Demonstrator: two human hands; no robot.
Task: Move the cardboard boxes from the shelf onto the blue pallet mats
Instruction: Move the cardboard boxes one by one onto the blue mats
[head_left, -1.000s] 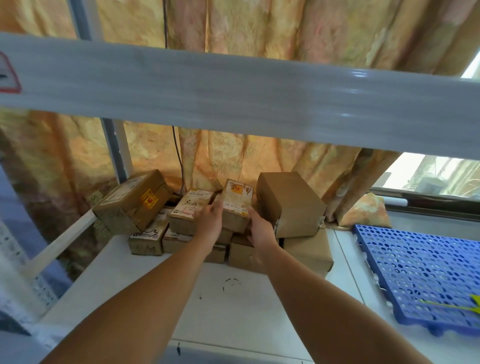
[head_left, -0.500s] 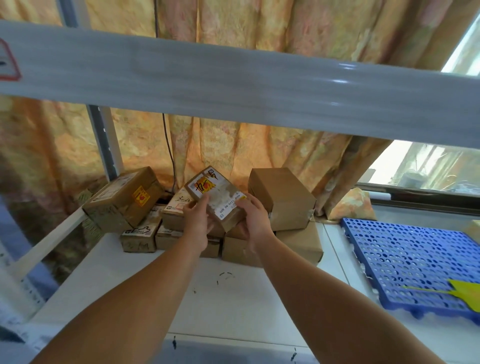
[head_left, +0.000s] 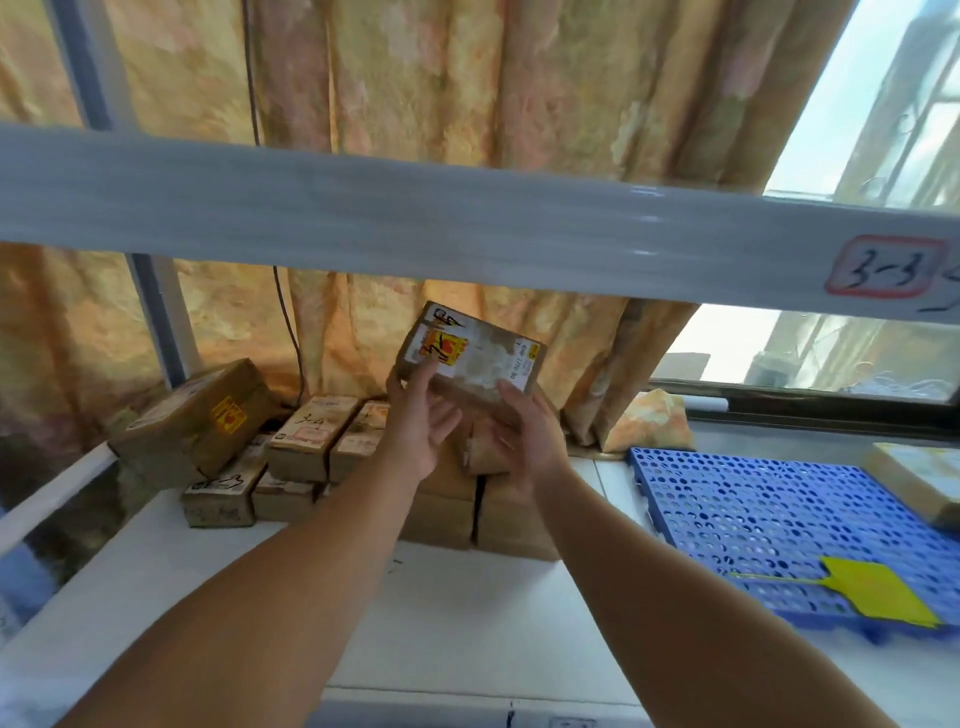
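Observation:
A small cardboard box (head_left: 475, 358) with a yellow-red sticker and white label is lifted above the pile, tilted. My left hand (head_left: 418, 423) grips its left end and my right hand (head_left: 524, 434) holds its right underside. Below and behind them lies the pile of cardboard boxes (head_left: 306, 447) on the white shelf (head_left: 441, 623), partly hidden by my hands. The blue pallet mat (head_left: 769, 519) lies to the right on the same shelf, with another box (head_left: 924, 480) on its far right edge.
A grey shelf beam (head_left: 467, 228) crosses just above the lifted box. A yellow fly swatter (head_left: 878, 597) lies on the mat's near corner. A big tilted box (head_left: 202, 415) leans at the left by the upright post (head_left: 161, 317). Curtain and window stand behind.
Both hands have lifted the labelled box up off the pile and carried it slightly right, turning it so the label faces me. The view has shifted right.

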